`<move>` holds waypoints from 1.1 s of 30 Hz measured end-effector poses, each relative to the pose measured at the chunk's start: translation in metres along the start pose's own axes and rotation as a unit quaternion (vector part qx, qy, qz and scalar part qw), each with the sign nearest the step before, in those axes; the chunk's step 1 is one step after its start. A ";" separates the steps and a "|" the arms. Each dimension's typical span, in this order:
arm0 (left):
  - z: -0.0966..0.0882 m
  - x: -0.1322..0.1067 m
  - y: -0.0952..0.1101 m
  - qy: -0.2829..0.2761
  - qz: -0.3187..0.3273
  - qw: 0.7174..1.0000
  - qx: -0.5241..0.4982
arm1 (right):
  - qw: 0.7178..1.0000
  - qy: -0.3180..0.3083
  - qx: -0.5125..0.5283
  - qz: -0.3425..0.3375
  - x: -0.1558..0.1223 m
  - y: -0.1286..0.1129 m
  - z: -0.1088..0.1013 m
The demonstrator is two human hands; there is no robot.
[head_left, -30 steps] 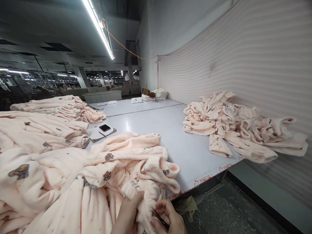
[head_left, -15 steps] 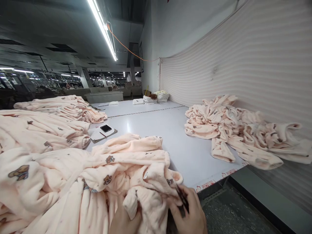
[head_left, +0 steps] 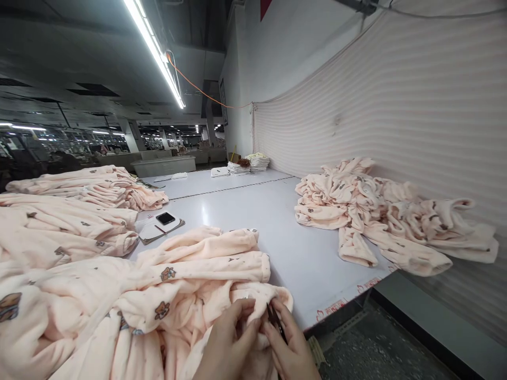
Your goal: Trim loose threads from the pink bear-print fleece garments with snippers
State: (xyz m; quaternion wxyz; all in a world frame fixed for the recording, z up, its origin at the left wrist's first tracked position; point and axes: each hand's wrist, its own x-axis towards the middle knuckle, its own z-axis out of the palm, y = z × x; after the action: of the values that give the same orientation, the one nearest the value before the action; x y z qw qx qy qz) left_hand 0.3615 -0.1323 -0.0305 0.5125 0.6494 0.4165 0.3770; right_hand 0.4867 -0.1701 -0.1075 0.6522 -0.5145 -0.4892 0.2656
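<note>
A peach fleece garment (head_left: 202, 303) printed with small brown bears lies bunched up at the table's near edge. My left hand (head_left: 232, 338) pinches a fold of its fabric between thumb and fingers. Close beside it, my right hand (head_left: 291, 340) is closed around dark thread snips (head_left: 274, 319), their tip pointing up against the cloth. The lower part of the snips is hidden by my fingers, so whether the blades are apart cannot be seen.
Stacked peach garments (head_left: 67, 227) lie at the left, and a loose heap of them (head_left: 348, 200) at the right overhangs the table edge. A black phone (head_left: 165, 218) rests on a pad (head_left: 152, 232). Folded white cloths (head_left: 259, 162) sit at the back of the table (head_left: 237, 203).
My left hand has moved up and right to the fabric near the snips. My right hand has shifted slightly left with the snips. The small white label is now out of sight.
</note>
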 end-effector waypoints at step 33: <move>-0.019 0.002 -0.006 -0.042 -0.136 0.921 -0.363 | 0.908 -0.081 -0.322 -0.256 0.018 -0.046 -0.016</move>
State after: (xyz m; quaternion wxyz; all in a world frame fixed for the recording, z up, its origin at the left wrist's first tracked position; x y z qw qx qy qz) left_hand 0.3438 -0.1224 -0.0326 0.7765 0.3712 0.3136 0.4010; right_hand 0.5010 -0.1763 -0.0584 0.4549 -0.5304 -0.7141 -0.0425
